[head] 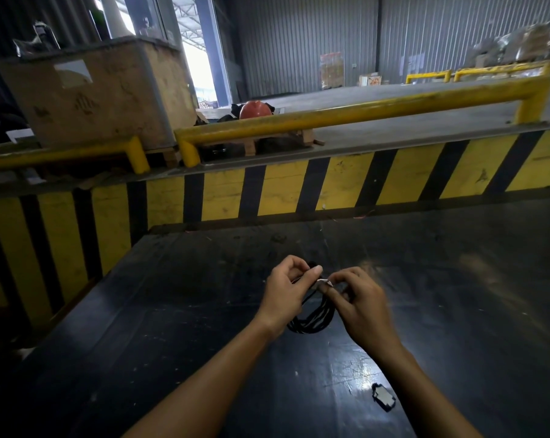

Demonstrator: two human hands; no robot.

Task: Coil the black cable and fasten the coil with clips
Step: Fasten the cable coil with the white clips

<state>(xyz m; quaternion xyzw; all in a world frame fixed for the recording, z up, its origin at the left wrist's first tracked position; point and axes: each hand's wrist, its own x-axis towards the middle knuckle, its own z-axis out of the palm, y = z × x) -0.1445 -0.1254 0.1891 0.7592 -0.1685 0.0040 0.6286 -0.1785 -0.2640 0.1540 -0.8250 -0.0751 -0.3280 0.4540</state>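
Now black cable coil [314, 317] between left hand [287, 294] and right hand [359, 303]; both pinching it.

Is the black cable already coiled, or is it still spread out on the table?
Coiled. The black cable hangs in several loops between the left hand and the right hand, above the table.

Black table top [204, 327] looks smooth, semi-glossy, scuffed, with glare patches. On it, thin black cable [314, 319] reads as matt rubbery plastic. Beyond the table, painted metal yellow rail [362, 113], chipped, dull; plywood-like crate [93, 96], rough.
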